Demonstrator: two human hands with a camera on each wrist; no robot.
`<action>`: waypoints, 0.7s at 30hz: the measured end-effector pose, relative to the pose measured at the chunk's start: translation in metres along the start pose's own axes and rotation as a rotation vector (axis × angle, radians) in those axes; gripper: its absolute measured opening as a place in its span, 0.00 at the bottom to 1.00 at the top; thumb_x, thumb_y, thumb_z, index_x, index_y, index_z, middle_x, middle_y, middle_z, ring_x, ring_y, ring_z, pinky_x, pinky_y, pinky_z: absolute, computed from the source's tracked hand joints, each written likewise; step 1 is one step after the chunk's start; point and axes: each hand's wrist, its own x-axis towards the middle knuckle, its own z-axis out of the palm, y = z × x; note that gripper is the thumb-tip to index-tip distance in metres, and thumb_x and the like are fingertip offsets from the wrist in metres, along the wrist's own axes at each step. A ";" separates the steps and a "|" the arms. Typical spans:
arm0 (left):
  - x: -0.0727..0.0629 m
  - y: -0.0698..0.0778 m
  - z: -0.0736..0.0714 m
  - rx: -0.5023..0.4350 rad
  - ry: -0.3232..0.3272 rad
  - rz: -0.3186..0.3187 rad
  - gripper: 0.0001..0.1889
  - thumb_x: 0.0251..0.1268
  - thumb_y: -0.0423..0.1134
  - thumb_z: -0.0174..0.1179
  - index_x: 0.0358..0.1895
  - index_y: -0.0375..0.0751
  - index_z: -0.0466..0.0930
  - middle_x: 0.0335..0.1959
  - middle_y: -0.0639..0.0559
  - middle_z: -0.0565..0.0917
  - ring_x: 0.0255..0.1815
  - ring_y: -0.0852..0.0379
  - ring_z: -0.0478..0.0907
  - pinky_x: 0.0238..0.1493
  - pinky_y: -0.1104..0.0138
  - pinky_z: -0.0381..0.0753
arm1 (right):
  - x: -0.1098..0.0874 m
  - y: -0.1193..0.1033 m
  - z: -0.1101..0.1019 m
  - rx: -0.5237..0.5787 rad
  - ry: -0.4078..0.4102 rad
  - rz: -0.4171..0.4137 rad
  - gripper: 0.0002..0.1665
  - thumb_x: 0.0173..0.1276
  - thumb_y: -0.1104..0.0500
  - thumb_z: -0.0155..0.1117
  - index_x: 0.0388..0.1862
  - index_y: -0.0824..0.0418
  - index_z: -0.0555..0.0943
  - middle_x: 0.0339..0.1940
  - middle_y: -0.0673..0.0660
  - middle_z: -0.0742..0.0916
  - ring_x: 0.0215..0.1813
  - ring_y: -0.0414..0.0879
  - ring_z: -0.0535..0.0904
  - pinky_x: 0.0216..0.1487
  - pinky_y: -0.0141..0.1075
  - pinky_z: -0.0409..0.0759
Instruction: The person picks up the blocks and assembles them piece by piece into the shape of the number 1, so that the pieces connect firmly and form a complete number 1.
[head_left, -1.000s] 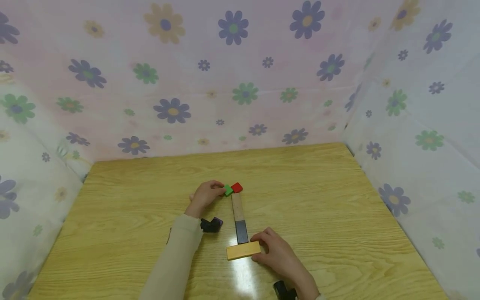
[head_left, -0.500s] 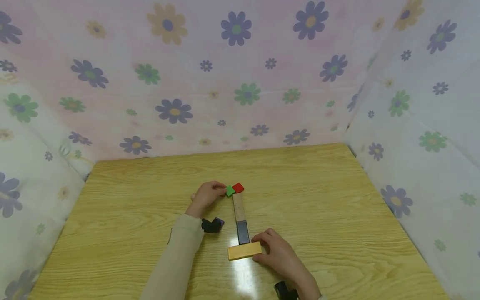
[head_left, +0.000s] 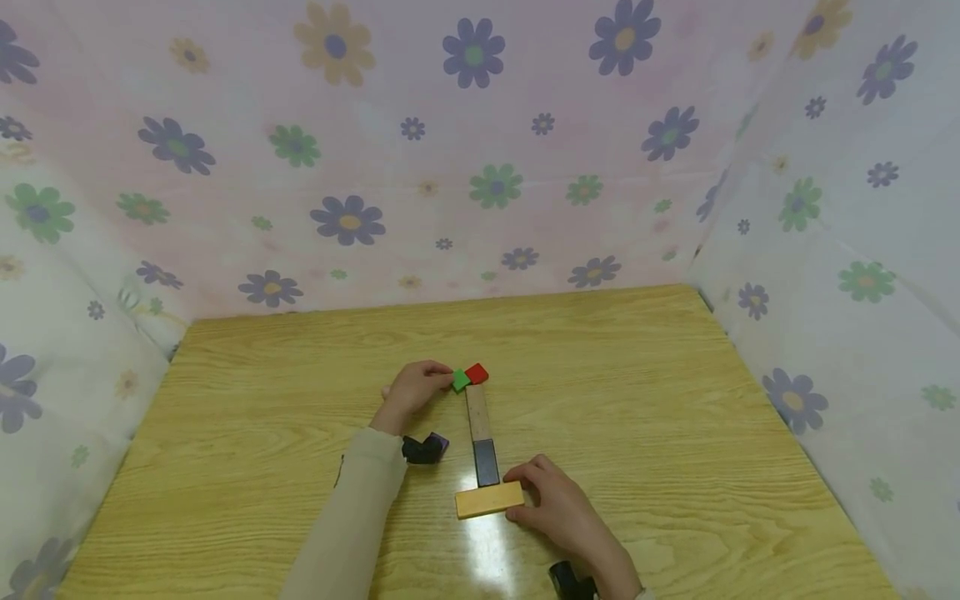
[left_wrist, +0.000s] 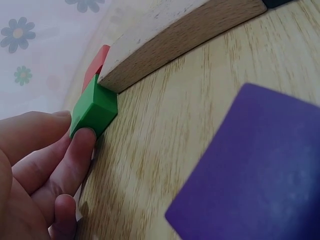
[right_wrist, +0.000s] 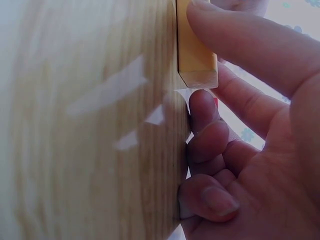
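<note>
My left hand (head_left: 412, 392) pinches a small green block (head_left: 460, 381) between thumb and fingers. The green block (left_wrist: 95, 107) touches a red block (head_left: 477, 373) and the far end of a plain wooden block (head_left: 477, 412). A black block (head_left: 486, 463) continues that line toward me. Across its near end lies a yellow block (head_left: 489, 500), forming a T-like foot. My right hand (head_left: 558, 504) holds the yellow block's right end, with the thumb (right_wrist: 235, 35) on its near side in the right wrist view. All blocks lie on the table.
A purple block (left_wrist: 255, 170) lies near the left wrist, partly hidden in the head view by the black wrist camera (head_left: 422, 451). Another black wrist camera (head_left: 570, 581) sits at the right wrist. Flowered cloth (head_left: 495, 150) walls the wooden table (head_left: 637, 375) at back and sides.
The head view shifts very slightly. Both hands keep their holds, and the blocks stay in the same arrangement.
</note>
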 end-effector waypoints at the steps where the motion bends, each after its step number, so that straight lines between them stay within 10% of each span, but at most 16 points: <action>1: 0.000 0.000 0.000 0.000 0.001 0.000 0.10 0.58 0.51 0.56 0.40 0.55 0.81 0.41 0.58 0.80 0.52 0.51 0.70 0.54 0.38 0.32 | 0.000 0.000 0.000 0.002 0.000 0.000 0.22 0.49 0.45 0.68 0.45 0.45 0.77 0.36 0.41 0.73 0.41 0.39 0.71 0.35 0.33 0.68; 21: -0.002 -0.004 0.003 0.005 0.017 0.023 0.12 0.60 0.51 0.54 0.44 0.55 0.80 0.39 0.60 0.80 0.47 0.54 0.72 0.53 0.43 0.38 | -0.001 0.002 0.002 0.001 0.006 -0.015 0.22 0.49 0.45 0.68 0.45 0.46 0.77 0.37 0.42 0.73 0.40 0.39 0.70 0.34 0.32 0.67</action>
